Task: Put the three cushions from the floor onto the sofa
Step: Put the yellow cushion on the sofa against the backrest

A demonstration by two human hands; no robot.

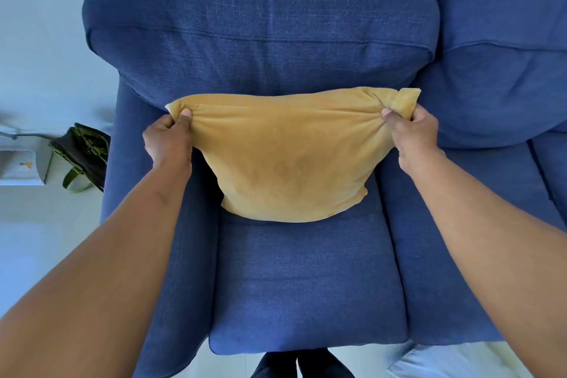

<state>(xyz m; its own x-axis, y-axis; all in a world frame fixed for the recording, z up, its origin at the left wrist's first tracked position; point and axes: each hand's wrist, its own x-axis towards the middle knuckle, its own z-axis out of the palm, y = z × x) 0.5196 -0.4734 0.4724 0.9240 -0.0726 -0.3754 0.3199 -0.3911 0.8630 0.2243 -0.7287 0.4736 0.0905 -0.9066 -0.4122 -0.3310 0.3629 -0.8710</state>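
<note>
A mustard-yellow cushion (285,156) stands against the back of the blue sofa (260,40), its lower edge resting on the leftmost seat. My left hand (167,139) pinches its upper left corner. My right hand (411,132) grips the bunched upper right corner. A pale grey cushion (454,359) lies on the floor at the bottom right, partly cut off by the frame. No third cushion is in view.
The sofa's left armrest (129,193) runs down beside my left arm. A dark bag with green straps (81,153) stands on the floor left of the sofa, next to a white low shelf (18,159). A second seat (460,224) extends to the right.
</note>
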